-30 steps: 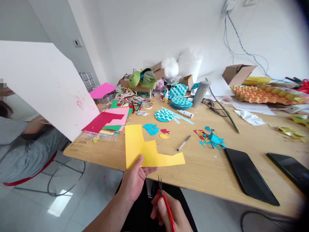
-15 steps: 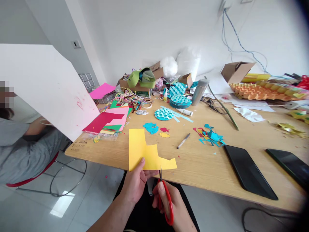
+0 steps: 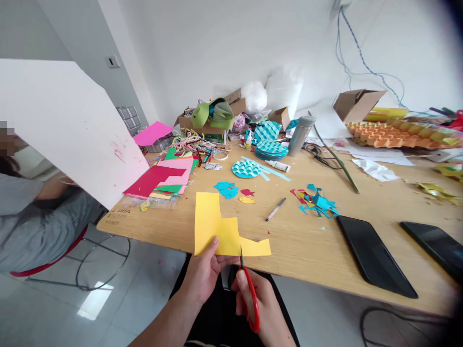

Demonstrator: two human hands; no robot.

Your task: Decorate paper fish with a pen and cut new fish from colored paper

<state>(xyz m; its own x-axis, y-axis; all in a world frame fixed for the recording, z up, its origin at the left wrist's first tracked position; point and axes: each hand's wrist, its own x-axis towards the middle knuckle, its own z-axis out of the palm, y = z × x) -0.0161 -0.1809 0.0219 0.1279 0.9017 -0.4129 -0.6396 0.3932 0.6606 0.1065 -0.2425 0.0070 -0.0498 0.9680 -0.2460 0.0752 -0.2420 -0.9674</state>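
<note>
My left hand (image 3: 206,272) grips a sheet of yellow paper (image 3: 208,221) by its lower edge, thumb on top and fingers beneath. The sheet has a stepped outline, with a narrow strip reaching to the right. Red-handled scissors (image 3: 255,308) are held in my right hand (image 3: 262,301), and their blades point up into the paper's lower edge where the strip begins. Just beyond the sheet lie blue fish cut-outs (image 3: 226,189), a red fish cut-out (image 3: 248,192) and a yellow fish cut-out (image 3: 246,200). A pen (image 3: 275,209) rests to their right.
Coloured paper sheets (image 3: 155,180) are stacked at the left, beside a large white board (image 3: 79,120) in front of a seated person. Blue paper scraps (image 3: 320,205), a black phone (image 3: 374,255) and a second phone (image 3: 432,248) lie right. A grey flask (image 3: 301,136) stands behind.
The scissor blades have cut slightly further up into the yellow paper, and the strip on the right has shifted a little rightward. The view has moved slightly.
</note>
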